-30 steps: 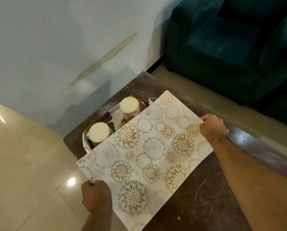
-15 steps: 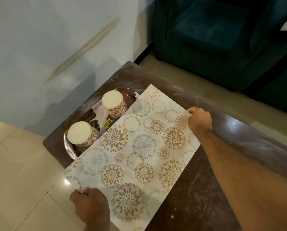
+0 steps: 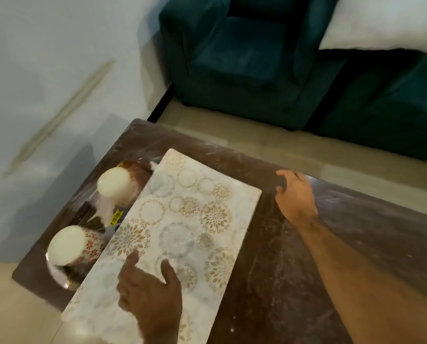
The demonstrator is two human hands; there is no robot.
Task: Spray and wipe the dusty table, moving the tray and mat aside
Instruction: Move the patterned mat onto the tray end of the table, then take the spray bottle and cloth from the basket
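While my left hand (image 3: 149,291) lies flat and spread on the near end of the mat (image 3: 182,234), I judge it is there to pin and slide the mat, not lift it; no edge is pinched now. The mat rests on the bench (image 3: 294,269), its long left side overlapping the tray (image 3: 58,274), which sits at the bench's left edge with two white-topped cups (image 3: 114,181) standing on it. That overlap looks deliberate: both pieces crowded toward the left edge leave the dusty middle and right of the bench bare for spraying. My right hand (image 3: 295,194) is off the mat, fingers loosely curled and open, resting on the bench just beside the far edge, holding nothing. Compared with half a second ago, both hands have let go of the mat's edges: the left, which gripped the near corner from outside, now presses on top, and the right has drawn away from the mat's right edge. Dust streaks still cover the bare wood, so wiping seems not yet begun.
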